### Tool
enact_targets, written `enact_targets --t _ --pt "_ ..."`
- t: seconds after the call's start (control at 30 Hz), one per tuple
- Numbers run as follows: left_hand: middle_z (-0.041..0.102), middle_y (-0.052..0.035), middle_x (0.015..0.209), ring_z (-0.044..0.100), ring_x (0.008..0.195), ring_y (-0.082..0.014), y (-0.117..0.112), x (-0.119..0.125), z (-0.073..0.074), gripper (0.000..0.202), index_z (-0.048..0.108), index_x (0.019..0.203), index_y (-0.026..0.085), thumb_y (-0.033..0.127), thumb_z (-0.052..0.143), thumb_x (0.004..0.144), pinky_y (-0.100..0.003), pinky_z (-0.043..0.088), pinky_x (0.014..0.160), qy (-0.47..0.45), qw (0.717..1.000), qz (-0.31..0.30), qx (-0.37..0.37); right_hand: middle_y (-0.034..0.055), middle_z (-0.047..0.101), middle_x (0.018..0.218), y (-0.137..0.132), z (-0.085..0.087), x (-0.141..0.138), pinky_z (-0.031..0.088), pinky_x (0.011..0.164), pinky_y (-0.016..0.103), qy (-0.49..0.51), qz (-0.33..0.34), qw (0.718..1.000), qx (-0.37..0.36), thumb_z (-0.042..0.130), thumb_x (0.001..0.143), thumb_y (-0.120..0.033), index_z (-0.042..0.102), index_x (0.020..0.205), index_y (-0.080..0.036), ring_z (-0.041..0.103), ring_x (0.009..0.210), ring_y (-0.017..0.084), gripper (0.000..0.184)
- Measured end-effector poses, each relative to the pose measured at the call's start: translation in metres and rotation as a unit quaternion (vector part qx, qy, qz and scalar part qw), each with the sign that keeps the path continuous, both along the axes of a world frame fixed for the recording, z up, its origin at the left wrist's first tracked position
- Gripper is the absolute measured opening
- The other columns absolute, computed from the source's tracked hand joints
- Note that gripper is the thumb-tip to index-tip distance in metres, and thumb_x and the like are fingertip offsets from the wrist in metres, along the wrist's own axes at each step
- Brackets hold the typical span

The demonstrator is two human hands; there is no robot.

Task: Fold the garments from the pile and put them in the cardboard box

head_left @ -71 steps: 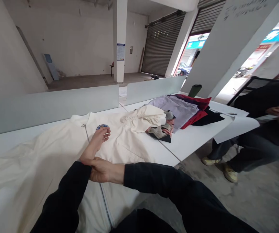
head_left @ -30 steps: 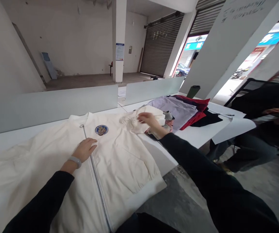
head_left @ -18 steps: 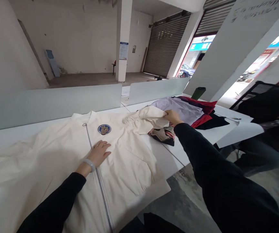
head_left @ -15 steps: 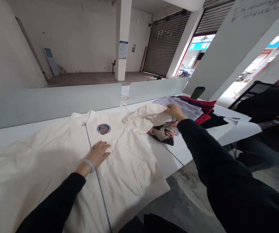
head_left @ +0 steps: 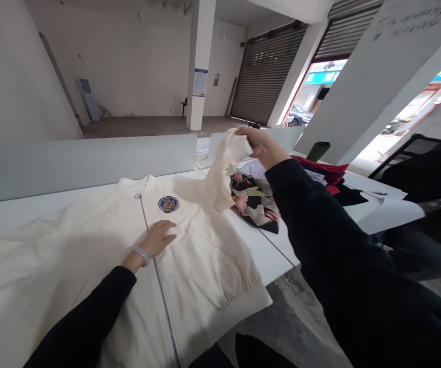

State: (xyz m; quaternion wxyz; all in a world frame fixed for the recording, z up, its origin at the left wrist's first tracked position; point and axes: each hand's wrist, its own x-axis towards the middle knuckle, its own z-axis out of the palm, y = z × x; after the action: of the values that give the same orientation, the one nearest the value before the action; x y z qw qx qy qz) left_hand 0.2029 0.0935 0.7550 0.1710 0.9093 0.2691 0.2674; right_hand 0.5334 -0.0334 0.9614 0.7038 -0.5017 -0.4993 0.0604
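A cream zip-up jacket (head_left: 101, 220) lies spread over the white table, its front facing up. Its grey zipper (head_left: 162, 291) runs down the middle, and a round blue patch (head_left: 168, 204) sits on the chest. My left hand (head_left: 156, 239), with a pale bangle at the wrist, rests on the jacket front beside the zipper, fingers apart. Lifted above the table, the jacket's sleeve (head_left: 222, 171) hangs from my right hand (head_left: 257, 143), which grips it near the cuff. The sleeve's lower part still lies toward the shoulder.
Right of the sleeve lies a patterned floral cloth (head_left: 256, 207). Beyond it are red fabric (head_left: 329, 171) and a dark green roll (head_left: 319, 150). Frosted partitions (head_left: 90, 161) line the table's back edge. A dark chair (head_left: 427, 163) stands at the right.
My right hand has raised the sleeve and moved it up and left, uncovering more of the floral cloth. My left hand stays on the jacket front.
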Motion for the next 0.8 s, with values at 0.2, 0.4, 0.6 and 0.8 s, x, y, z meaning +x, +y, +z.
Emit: enact_targets --t 0.2,0.4,0.6,0.8 --pt "0.052 -0.0159 0.139 0.057 0.121 -0.0286 -0.006 -0.018 0.033 0.074 0.045 0.135 0.022 0.074 0.035 0.085 -0.045 0.051 0.095 -0.278 0.913 0.009 -0.297 0.0027 0.066 0.087 0.037 -0.016 -0.140 0.055 0.067 0.025 -0.097 0.328 0.935 -0.095 0.065 0.081 -0.017 0.058 0.109 -0.017 0.063 0.068 0.011 0.029" --pt "0.060 -0.0165 0.131 0.062 0.115 -0.0315 0.007 -0.048 0.026 0.094 0.049 0.134 0.020 0.085 0.009 0.079 -0.046 0.057 0.083 -0.388 0.807 0.017 -0.444 0.0130 0.066 0.117 0.055 -0.054 -0.146 0.055 0.072 0.025 -0.240 0.249 0.931 -0.120 0.065 0.085 -0.037 0.062 0.112 -0.013 0.068 0.085 0.015 0.036" --pt "0.064 -0.0154 0.125 0.065 0.108 -0.0254 0.015 -0.048 0.008 0.037 0.055 0.120 0.017 0.039 0.055 0.090 -0.038 0.059 0.081 -0.399 0.804 0.072 -0.436 0.0108 0.067 0.119 0.062 -0.128 -0.075 0.051 0.092 0.034 -0.459 0.062 0.857 -0.227 0.077 0.070 -0.029 0.067 0.113 -0.019 0.065 0.105 0.024 0.045" --pt "0.067 -0.0113 0.116 0.068 0.097 -0.0251 0.031 -0.028 0.038 0.040 0.052 0.124 0.023 0.023 0.062 0.085 -0.042 0.059 0.078 -0.405 0.820 0.115 -0.387 0.0184 0.057 0.133 0.072 -0.224 -0.044 0.044 0.105 0.042 -0.498 -0.080 0.850 -0.152 0.054 0.076 -0.005 0.057 0.128 -0.010 0.055 0.121 0.026 0.053"
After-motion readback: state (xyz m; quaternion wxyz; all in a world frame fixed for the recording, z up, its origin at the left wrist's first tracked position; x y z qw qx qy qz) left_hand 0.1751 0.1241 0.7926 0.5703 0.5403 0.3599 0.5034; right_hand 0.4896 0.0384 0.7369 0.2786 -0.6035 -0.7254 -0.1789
